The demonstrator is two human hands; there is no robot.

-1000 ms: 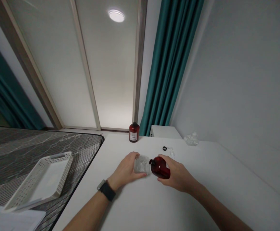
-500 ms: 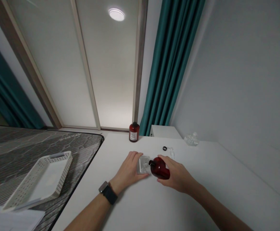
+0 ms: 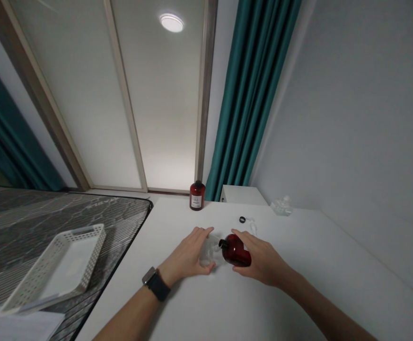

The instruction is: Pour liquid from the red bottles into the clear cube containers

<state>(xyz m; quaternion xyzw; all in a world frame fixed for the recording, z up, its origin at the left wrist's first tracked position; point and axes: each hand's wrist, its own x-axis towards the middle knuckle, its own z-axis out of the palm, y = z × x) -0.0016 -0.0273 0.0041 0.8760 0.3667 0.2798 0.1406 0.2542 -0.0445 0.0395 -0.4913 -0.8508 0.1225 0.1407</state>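
My right hand (image 3: 259, 258) is wrapped round a dark red-brown bottle (image 3: 235, 250). This bottle lies tilted, its uncapped black neck pointing left. Facing it, my left hand (image 3: 194, 253) curves round a clear, see-through bottle (image 3: 209, 251), thumb at the near side and fingers at the far side. The brown bottle's mouth is right beside the clear one; whether they touch I cannot tell. Behind my right hand lie a small black ring-shaped cap (image 3: 242, 219) and a clear plastic piece (image 3: 251, 225), faint against the white table (image 3: 220, 308).
A second brown bottle (image 3: 197, 196) with a white label stands capped at the table's far edge. Clear crumpled-looking plastic (image 3: 282, 206) sits near the right wall. On the grey surface at left are a white perforated basket (image 3: 96, 246) and white papers (image 3: 21, 322).
The clear bottle has turned in my left hand, and its flat square face no longer shows. My left fingers have spread slightly. The brown bottle has hardly moved.
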